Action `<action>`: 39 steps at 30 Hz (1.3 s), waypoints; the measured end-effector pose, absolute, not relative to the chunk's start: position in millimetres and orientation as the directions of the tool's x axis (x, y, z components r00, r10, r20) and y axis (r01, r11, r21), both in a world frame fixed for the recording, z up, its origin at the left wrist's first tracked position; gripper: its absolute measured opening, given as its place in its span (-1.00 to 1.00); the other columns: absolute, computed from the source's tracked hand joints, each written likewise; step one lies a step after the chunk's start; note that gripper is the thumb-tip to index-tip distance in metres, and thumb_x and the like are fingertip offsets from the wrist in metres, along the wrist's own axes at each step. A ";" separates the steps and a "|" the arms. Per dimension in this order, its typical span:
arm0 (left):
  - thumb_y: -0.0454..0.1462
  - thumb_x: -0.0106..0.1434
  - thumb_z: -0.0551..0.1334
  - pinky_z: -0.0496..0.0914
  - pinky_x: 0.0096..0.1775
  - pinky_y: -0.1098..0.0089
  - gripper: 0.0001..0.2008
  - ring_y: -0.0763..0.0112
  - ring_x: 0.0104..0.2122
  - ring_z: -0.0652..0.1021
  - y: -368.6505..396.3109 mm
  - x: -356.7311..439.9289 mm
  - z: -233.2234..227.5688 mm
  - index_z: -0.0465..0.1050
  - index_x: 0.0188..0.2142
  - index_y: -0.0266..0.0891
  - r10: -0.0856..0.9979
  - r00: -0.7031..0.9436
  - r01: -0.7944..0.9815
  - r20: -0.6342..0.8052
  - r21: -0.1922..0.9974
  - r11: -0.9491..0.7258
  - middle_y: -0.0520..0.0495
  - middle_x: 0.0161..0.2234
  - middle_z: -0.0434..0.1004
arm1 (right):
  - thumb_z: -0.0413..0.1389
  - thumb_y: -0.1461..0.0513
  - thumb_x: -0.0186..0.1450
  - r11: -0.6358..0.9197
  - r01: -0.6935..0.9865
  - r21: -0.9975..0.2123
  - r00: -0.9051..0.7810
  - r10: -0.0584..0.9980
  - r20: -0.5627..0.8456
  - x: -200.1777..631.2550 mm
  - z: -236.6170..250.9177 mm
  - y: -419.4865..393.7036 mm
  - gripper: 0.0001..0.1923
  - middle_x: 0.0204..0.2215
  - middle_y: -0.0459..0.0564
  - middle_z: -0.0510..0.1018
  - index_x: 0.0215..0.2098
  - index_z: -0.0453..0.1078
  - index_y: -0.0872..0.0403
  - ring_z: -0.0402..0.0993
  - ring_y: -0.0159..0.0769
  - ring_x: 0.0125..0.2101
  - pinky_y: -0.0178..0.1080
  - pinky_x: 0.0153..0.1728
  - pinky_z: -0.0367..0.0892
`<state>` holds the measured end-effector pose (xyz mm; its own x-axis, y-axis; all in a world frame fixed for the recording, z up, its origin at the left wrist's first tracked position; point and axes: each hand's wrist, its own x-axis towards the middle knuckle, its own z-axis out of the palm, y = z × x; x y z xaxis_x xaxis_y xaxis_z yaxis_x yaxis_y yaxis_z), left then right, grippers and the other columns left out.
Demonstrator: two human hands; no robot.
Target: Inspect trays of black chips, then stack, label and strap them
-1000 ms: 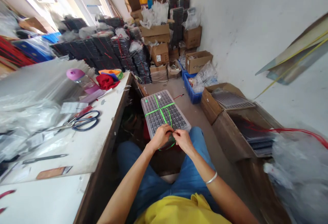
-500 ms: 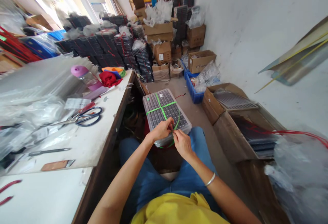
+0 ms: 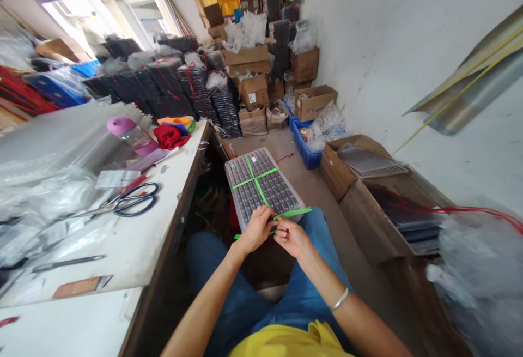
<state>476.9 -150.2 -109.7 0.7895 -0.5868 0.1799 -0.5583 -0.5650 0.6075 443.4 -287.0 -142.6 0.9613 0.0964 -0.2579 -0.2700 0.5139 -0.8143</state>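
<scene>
A stack of clear plastic trays (image 3: 281,187) filled with rows of small dark pieces lies in front of my knees. Green strapping (image 3: 254,177) crosses over its top. At the stack's near edge, my left hand (image 3: 257,227) pinches the strap, fingers closed. My right hand (image 3: 292,238) is right beside it, thumb and fingers pressed together on the same strap. One loose strap end sticks out to the right past my hands, another to the left below them. The exact spot where the fingers grip is partly hidden.
On the white workbench (image 3: 163,226) at left lie scissors (image 3: 137,200), a wooden-handled blade (image 3: 81,286), a pen-like tool (image 3: 68,263) and a pink-lidded bottle (image 3: 133,133). Open cardboard boxes (image 3: 347,221) and a blue crate (image 3: 308,152) stand at right. Stacked trays fill the back.
Both hands have moved slightly down to the stack's near edge. The strap's loop above them has become a loose end stretching right. The view has shifted a little.
</scene>
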 end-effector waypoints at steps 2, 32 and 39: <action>-0.30 0.34 0.03 0.27 -0.16 0.25 -0.86 0.31 -0.27 0.35 -151.6 480.6 -111.0 0.30 -0.33 -0.24 -0.597 0.780 -0.575 0.187 0.591 -0.566 -0.07 -0.32 0.35 | 0.18 0.05 0.05 0.507 -0.253 -0.824 0.963 0.052 -0.263 443.4 -145.1 -286.9 -0.67 -0.67 -0.28 0.07 -0.50 0.13 0.03 -0.07 -0.55 -0.72 -0.42 -0.71 -0.07; -0.17 0.25 0.23 0.39 -0.19 0.23 -0.79 0.38 -0.31 0.49 -174.6 478.0 -85.5 0.40 -0.34 -0.31 -0.284 0.947 -0.180 -0.150 0.483 -0.857 -0.02 -0.34 0.46 | 0.07 0.16 0.13 -0.071 -0.071 -0.995 0.918 -0.395 -0.037 444.0 -192.9 -294.4 -0.81 -0.57 -0.18 0.40 -0.37 0.10 -0.01 0.37 -0.29 -0.53 -0.27 -0.45 0.27; -0.10 0.32 0.03 0.30 -0.19 0.30 -0.74 0.28 -0.27 0.43 -154.9 439.4 -79.5 0.32 -0.38 -0.19 0.079 0.997 0.036 0.023 0.739 -0.673 -0.06 -0.38 0.41 | 0.05 0.09 0.19 -0.101 -0.104 -0.989 0.981 -0.175 -0.085 426.7 -183.0 -310.9 -0.81 -0.71 -0.21 0.30 -0.47 0.24 0.01 0.31 -0.33 -0.64 -0.31 -0.55 0.18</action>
<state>439.4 -154.9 -79.5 0.9966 0.0789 0.0232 0.0361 -0.6727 0.7390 426.7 -310.9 -183.0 0.9808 -0.1755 -0.0854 -0.1043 -0.1011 -0.9894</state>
